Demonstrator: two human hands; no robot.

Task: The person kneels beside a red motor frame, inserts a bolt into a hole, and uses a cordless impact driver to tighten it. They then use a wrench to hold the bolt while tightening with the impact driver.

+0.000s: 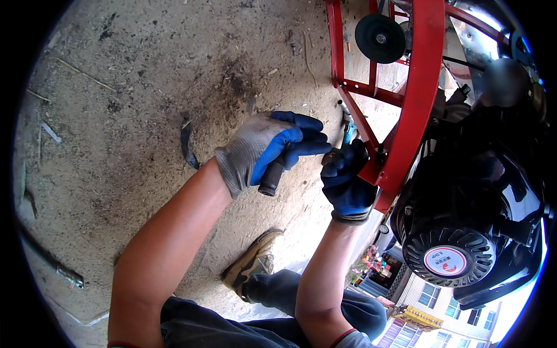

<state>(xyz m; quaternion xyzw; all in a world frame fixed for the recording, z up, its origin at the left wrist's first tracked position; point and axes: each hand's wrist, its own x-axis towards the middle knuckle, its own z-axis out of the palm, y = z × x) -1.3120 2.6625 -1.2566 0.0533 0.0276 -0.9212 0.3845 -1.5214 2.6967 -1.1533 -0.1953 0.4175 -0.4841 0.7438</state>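
Observation:
My left hand [270, 145], in a grey glove with blue coating, is closed around a dark cylindrical tool piece [271, 178]. Its round end sticks out below the palm, while the fingers point right toward my other hand. My right hand [348, 180], in a dark blue glove, is bent at the lower corner of a red metal frame [420, 87]. Those fingers curl beside a small red bracket [371, 170] with a bolt [380, 155] above it. Whatever sits between my right fingertips is too dark and small to name.
A black engine [476, 197] with a round slotted starter cover [449, 259] fills the right side. On the frame above is a dark pulley wheel [380, 38]. A teal tool [348, 132] lies behind the frame. A black strip [187, 145] and a hose [52, 261] lie on dirt ground.

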